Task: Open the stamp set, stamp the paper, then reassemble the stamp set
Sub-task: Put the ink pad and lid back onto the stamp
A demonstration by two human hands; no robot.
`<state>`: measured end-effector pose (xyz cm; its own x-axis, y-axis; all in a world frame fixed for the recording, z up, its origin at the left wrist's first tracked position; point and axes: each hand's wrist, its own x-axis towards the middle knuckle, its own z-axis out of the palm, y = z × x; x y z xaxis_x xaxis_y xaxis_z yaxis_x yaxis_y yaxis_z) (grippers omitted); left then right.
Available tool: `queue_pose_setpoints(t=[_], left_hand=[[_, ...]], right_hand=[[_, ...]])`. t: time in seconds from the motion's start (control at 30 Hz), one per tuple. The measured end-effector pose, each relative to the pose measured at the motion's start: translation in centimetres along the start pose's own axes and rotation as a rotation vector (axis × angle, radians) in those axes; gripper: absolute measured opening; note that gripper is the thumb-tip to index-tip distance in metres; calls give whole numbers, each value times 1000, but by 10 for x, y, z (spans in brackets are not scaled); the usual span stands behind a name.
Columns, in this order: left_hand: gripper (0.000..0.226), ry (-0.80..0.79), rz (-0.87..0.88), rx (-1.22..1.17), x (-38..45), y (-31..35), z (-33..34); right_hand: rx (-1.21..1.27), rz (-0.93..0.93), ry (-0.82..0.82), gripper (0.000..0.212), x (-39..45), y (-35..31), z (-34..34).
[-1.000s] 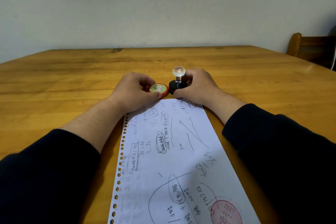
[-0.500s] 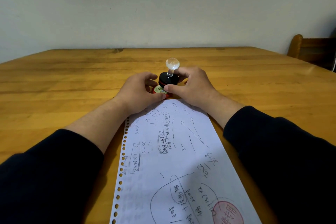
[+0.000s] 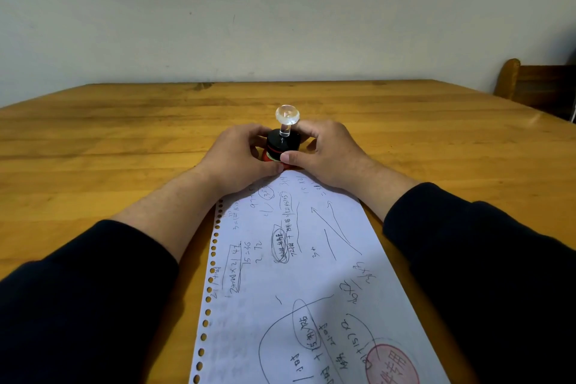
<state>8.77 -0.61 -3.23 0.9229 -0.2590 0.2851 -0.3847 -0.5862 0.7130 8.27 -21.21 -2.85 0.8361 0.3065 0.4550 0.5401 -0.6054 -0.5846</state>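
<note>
So the stamp was sitting right on top of the red ink pad, at the far end of the paper, pretty much dead center on the wooden surface. It's a black round-bodied stamp with a clear stem and a clear ball knob on top, standing upright. The left hand was curled around the left side of the stack, fingers wrapped in toward the black body and the red pad underneath. The right hand pinched it from the other side, thumb pressed on the near edge where the black part meets the red, fingers curved round the back. Only a sliver of the pad showed between the thumbs.

The paper was a hole-punched loose sheet covered in pen scribbles, with a round red stamp print near its bottom right corner. Dark sleeves on both arms, and a wooden chair back off to the right by the wall.
</note>
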Motion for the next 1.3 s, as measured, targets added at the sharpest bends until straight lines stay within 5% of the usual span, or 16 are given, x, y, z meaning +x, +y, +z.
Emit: queue_pose_setpoints(t=[1.3], left_hand=[[37, 59, -78, -22, 3, -10, -16]], right_hand=[[0, 161, 62, 57, 1, 12, -1]])
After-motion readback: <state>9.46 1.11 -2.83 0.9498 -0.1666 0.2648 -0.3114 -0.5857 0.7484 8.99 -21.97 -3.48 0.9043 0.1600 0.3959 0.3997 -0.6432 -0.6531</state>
